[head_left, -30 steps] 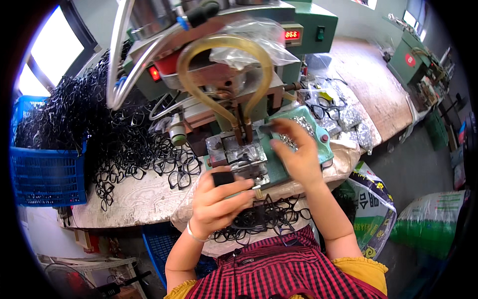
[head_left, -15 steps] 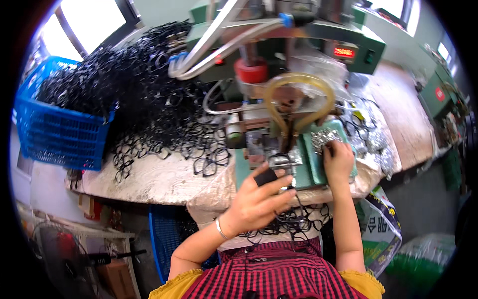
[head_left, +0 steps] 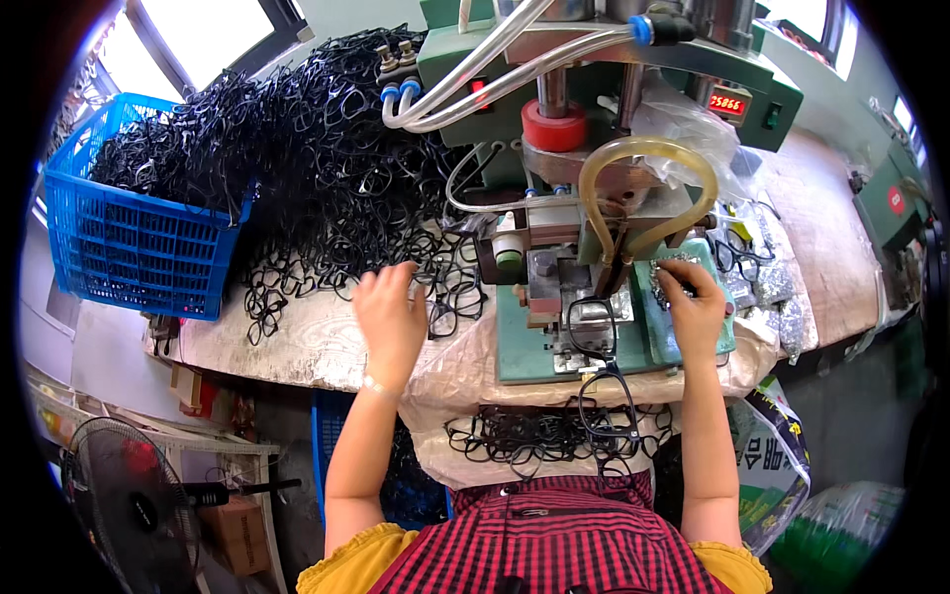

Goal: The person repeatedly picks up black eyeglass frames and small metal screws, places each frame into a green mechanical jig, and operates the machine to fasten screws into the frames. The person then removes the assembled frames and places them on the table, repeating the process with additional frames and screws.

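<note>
My left hand (head_left: 391,319) is stretched out to the left with its fingers spread. It hovers over loose black eyeglass frames (head_left: 445,287) at the edge of a big heap on the bench and holds nothing. My right hand (head_left: 695,309) rests with bent fingers on a small heap of shiny metal parts (head_left: 681,265) on the green machine base (head_left: 515,346). Its palm is hidden. One black eyeglass frame (head_left: 592,325) lies on the metal fixture under the press head. Another frame (head_left: 609,401) hangs off the front edge.
A green bench press (head_left: 594,59) with clear hoses and a yellowish tube stands behind the fixture. A blue crate (head_left: 129,247) full of black frames sits at the left. More frames lie in a cloth on my lap (head_left: 534,436). A fan (head_left: 129,495) stands on the floor.
My left hand left the fixture, where it held a black frame, and swung left to the loose frames. The frame stays on the fixture. My right hand stayed on the metal parts.
</note>
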`<control>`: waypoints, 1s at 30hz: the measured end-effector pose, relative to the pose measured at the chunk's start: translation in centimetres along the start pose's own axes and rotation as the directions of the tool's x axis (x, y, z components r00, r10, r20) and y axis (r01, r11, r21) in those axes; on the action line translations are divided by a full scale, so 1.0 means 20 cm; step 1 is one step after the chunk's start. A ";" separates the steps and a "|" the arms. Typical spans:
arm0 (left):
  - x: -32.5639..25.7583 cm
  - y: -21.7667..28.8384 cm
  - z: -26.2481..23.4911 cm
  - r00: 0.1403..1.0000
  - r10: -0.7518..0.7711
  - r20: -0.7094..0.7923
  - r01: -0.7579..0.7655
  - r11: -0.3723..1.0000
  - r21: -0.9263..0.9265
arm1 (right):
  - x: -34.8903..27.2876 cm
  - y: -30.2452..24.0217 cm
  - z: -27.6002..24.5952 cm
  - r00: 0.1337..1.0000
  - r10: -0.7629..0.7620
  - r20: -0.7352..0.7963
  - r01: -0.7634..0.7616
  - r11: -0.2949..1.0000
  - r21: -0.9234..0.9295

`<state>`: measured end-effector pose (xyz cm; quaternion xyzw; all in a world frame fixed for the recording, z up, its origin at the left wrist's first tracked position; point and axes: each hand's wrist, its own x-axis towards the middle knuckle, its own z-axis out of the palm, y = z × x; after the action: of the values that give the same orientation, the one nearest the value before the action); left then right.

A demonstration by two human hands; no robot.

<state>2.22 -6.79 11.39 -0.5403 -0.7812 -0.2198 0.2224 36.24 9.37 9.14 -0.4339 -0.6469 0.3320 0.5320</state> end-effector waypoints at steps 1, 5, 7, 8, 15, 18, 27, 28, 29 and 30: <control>0.01 0.01 0.12 0.998 -0.025 0.064 0.018 0.994 0.112 | 0.00 0.01 -0.01 0.994 0.112 0.014 -0.112 0.993 0.030; -0.05 -0.13 0.59 0.999 -0.038 0.017 0.037 0.998 0.049 | -0.12 0.15 -0.17 0.980 0.184 -0.073 -0.190 0.978 -0.086; -0.11 -0.14 0.50 0.986 -0.163 -0.019 0.157 0.973 -0.171 | -0.22 0.13 -0.31 0.984 0.129 -0.127 -0.150 0.972 -0.179; -0.15 -0.17 0.46 0.978 -0.193 -0.084 0.163 0.946 -0.279 | -0.27 0.12 -0.38 0.979 0.136 -0.155 -0.165 0.966 -0.197; -0.06 0.03 0.17 0.824 -0.496 0.275 0.362 0.086 -0.928 | -0.27 -0.19 -0.29 1.000 -0.007 -0.030 0.005 0.998 -0.055; 0.01 0.15 0.09 0.841 -0.502 0.202 0.324 0.168 -0.931 | -0.10 -0.37 -0.09 0.986 -0.136 0.094 0.135 0.991 0.018; -0.32 0.19 0.27 0.835 -0.485 0.259 0.266 -0.057 -0.962 | -0.16 -0.34 0.17 0.997 0.067 0.027 -0.072 0.924 0.376; -0.28 0.22 0.24 0.854 -0.470 0.224 0.214 -0.076 -0.974 | -0.16 -0.34 0.17 0.997 0.042 0.060 -0.061 0.930 0.363; -0.24 0.25 0.18 0.870 -0.456 0.187 0.162 -0.095 -0.982 | -0.15 -0.34 0.17 0.997 0.029 0.070 -0.053 0.922 0.383; -0.16 0.33 0.07 0.897 -0.429 0.105 0.050 -0.138 -0.989 | -0.14 -0.35 0.17 0.997 0.016 0.076 -0.045 0.917 0.397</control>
<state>9.23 -6.31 9.02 -0.3362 -0.4138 -0.8240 -0.1915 31.61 4.03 13.44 -0.3147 -0.5775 0.4801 0.5805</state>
